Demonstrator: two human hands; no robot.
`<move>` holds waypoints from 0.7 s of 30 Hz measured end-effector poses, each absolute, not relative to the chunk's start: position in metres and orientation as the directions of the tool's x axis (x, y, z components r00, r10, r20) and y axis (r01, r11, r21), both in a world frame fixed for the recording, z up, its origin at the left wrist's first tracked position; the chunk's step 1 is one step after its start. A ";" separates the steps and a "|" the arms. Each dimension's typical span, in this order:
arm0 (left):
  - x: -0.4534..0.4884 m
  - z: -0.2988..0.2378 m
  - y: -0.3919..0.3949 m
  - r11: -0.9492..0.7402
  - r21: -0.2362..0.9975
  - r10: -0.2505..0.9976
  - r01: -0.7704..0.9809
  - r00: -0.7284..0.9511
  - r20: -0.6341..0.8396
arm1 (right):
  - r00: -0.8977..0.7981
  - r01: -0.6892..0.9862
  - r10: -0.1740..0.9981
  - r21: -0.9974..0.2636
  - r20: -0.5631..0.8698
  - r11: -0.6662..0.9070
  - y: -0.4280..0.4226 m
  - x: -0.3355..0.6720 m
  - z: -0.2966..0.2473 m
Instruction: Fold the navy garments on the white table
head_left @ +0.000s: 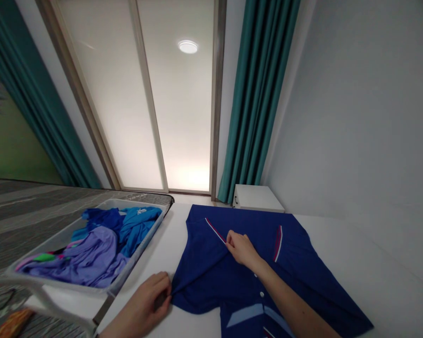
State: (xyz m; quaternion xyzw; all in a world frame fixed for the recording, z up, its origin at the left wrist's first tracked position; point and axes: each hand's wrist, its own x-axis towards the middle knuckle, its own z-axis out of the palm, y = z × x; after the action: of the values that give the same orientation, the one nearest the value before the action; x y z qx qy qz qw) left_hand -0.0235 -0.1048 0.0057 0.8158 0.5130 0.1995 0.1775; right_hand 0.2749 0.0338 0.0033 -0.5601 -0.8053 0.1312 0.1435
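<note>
A dark blue shirt (296,272) with red-and-white trim, white buttons and a light blue stripe lies spread on a white table (373,263). My left hand (146,303) is closed in a pinch on the shirt's left edge near the table's front. Over the middle of the shirt, my right hand (242,249) is closed, its fingers pinching the fabric beside the striped collar.
A white laundry basket (134,260) full of blue and purple clothes stands to the left, partly over a grey striped mattress (28,211). A small white cabinet (257,198) sits behind the table. Teal curtains (257,103) flank a frosted sliding door. A white wall rises on the right.
</note>
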 end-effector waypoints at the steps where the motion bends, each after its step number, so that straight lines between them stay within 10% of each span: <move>1: -0.023 0.006 -0.105 -0.417 0.488 0.905 0.767 0.399 0.147 | -0.348 0.845 0.934 -0.402 0.085 0.352 0.034 0.276 0.003; 21: -0.020 0.014 -0.101 -0.414 0.573 0.901 0.708 0.406 0.149 | -0.413 0.769 0.887 -0.443 0.207 0.461 0.024 0.285 -0.007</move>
State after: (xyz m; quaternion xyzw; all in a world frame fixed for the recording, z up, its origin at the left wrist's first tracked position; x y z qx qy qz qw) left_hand -0.0204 -0.1013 0.0137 0.8103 0.4964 0.2245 0.2159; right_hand 0.2847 0.0238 -0.0067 -0.4996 -0.8286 0.1408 0.2096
